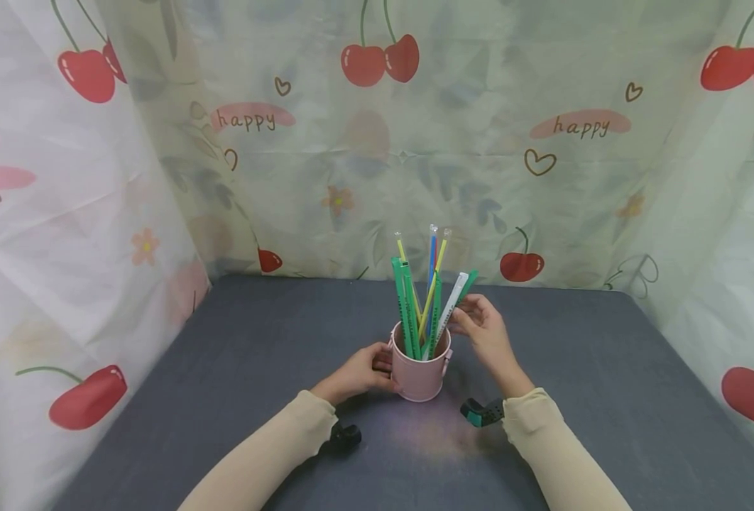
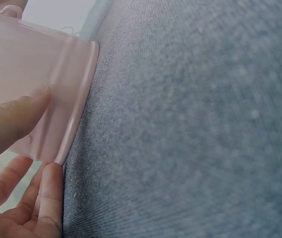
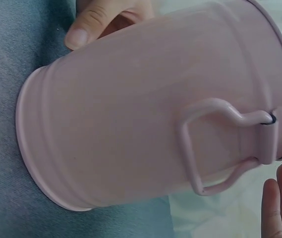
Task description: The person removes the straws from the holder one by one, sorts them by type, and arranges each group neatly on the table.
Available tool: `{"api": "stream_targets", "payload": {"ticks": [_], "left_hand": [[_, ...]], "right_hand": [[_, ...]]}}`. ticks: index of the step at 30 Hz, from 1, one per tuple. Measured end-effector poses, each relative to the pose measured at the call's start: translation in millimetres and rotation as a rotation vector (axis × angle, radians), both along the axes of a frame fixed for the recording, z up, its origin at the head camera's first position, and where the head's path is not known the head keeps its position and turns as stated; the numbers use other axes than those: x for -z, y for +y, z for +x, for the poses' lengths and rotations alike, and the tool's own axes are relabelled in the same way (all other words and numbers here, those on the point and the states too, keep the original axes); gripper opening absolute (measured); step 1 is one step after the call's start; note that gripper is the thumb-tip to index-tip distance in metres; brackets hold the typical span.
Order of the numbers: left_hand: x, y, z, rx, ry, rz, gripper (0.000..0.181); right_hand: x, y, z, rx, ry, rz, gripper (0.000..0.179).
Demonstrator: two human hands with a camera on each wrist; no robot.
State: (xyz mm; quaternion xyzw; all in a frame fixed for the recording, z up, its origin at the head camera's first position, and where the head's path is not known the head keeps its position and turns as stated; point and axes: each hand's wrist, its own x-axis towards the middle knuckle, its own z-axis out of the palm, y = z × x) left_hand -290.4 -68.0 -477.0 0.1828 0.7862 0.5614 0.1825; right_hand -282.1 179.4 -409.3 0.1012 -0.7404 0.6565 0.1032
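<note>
A pink metal bucket [image 1: 417, 380] stands upright on the dark table, holding several long thin wrapped straws. My left hand [image 1: 367, 369] grips the bucket's left side low down; in the left wrist view its thumb [image 2: 17, 116] lies along the wall and the other fingertips touch near the base. At the bucket's right rim, my right hand [image 1: 482, 330] pinches a green wrapped straw [image 1: 469, 284] that leans right, behind a white wrapped straw [image 1: 451, 306]. Only a few fingers [image 3: 274, 208] of this hand show in the right wrist view, and the pinching fingertips are out of it.
More green wrapped straws [image 1: 405, 305] and clear-wrapped yellow and blue straws [image 1: 432, 248] stand in the bucket. A wire handle loop [image 3: 188, 148] hangs on its side. Dark cloth covers the table [image 1: 275, 333], and a cherry-print curtain [image 1: 454, 142] encloses its back and sides.
</note>
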Motion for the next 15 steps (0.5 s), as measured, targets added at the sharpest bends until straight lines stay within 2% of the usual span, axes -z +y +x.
{"api": "stream_targets", "payload": {"ticks": [15], "left_hand": [[-0.4, 1.1, 0.8, -0.01, -0.001, -0.007, 0.064]], "right_hand": [[-15.9, 12.7, -2.9, 0.031, 0.063, -0.074, 0.028]]}}
